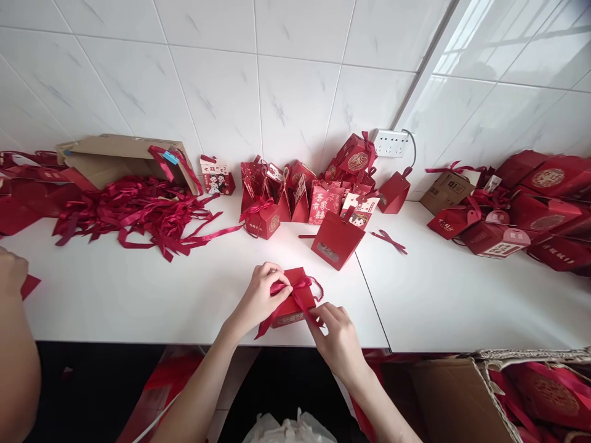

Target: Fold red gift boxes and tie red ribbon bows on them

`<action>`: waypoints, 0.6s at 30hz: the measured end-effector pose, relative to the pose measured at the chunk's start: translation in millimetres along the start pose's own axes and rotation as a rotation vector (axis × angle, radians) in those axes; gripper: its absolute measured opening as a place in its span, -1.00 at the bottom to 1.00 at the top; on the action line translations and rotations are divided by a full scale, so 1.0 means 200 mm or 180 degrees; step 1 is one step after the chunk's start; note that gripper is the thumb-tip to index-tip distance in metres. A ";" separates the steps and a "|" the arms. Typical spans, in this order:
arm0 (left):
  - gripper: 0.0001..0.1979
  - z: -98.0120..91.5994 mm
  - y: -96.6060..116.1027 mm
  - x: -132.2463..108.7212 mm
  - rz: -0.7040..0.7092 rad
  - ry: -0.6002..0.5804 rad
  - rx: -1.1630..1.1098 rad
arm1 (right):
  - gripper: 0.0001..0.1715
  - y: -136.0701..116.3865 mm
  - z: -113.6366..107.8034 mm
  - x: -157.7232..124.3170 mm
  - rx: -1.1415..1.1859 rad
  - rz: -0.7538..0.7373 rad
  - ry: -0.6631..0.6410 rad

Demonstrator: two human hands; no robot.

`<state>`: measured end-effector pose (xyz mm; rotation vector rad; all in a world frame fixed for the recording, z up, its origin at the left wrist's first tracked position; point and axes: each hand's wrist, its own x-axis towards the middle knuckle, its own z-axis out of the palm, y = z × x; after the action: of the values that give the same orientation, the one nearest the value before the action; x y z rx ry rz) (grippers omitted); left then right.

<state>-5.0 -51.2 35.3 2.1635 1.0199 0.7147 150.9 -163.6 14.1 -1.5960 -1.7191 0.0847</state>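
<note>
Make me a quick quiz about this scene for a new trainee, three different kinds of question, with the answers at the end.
1. True or false: in this view, the heap of loose ribbons lies to the left of the small red box between the left hand and the right hand.

2. Multiple choice: what do the right hand's fingers hold?
A. A roll of tape
B. A ribbon tail
C. A marker

3. Fill in the blank: the white power strip is on the ____ wall behind the table.

Key: 1. True. 2. B. 3. Tiled.
</note>
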 end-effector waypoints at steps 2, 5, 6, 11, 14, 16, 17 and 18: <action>-0.91 0.00 0.00 0.00 -0.0015 -0.0014 -0.0015 | -0.71 -0.01 -0.01 0.00 0.0547 0.0469 -0.0356; -0.92 0.00 0.00 0.00 0.0031 -0.0001 -0.0051 | -0.60 -0.02 -0.04 -0.01 0.0479 0.0618 -0.0550; -0.92 0.00 0.00 0.00 0.0045 0.0007 -0.0057 | -0.60 -0.02 -0.05 -0.01 0.0232 0.0540 -0.0443; -0.92 0.00 0.00 0.00 0.0069 0.0000 -0.0048 | -0.54 -0.02 -0.04 -0.01 -0.0578 0.0111 0.0346; -0.92 0.00 0.00 0.00 0.0082 0.0004 -0.0039 | -0.74 -0.02 -0.03 0.00 -0.0349 0.0105 0.0125; -0.92 0.00 0.00 0.00 0.0067 0.0006 -0.0043 | -0.68 -0.03 -0.03 0.02 0.0187 0.0465 -0.0119; -0.91 0.00 0.00 0.00 0.0050 0.0008 -0.0041 | -0.63 -0.03 -0.04 0.03 0.0554 0.0752 -0.0261; -0.91 0.00 0.00 0.00 0.0031 0.0016 -0.0037 | -0.59 -0.03 -0.04 0.05 0.0957 0.1070 -0.0418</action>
<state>-4.5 -51.7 35.9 2.1591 1.0062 0.7293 150.8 -160.5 27.8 -1.6605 -1.4354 0.5968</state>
